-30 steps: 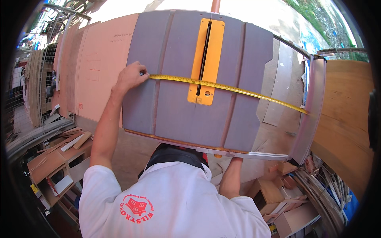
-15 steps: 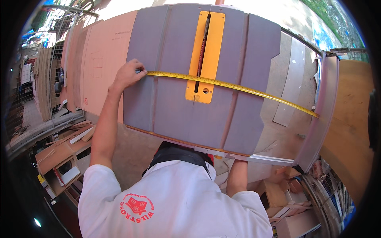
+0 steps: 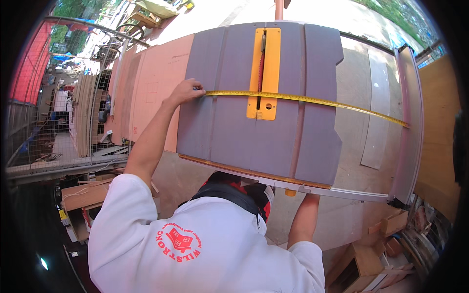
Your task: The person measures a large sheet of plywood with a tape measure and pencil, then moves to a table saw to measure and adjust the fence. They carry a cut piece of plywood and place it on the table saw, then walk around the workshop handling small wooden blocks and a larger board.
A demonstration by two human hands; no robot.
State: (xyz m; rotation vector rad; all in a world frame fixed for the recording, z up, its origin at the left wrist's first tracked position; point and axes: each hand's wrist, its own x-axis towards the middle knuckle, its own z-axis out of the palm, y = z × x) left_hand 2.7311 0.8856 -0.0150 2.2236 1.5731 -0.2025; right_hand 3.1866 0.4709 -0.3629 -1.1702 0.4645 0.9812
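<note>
Tape (image 3: 305,99) lies drawn out from near the left edge of the tabletop (image 3: 254,146), over the yellow plate (image 3: 271,63) and past the right edge, up to the fence (image 3: 413,97); the left hand (image 3: 189,91) pinches its left end, fingers closed, not yet letting go. The right hand is hidden below the front edge; I cannot tell its state. Since the earlier frame the view has swung, while tape and left hand keep roughly their place
</note>
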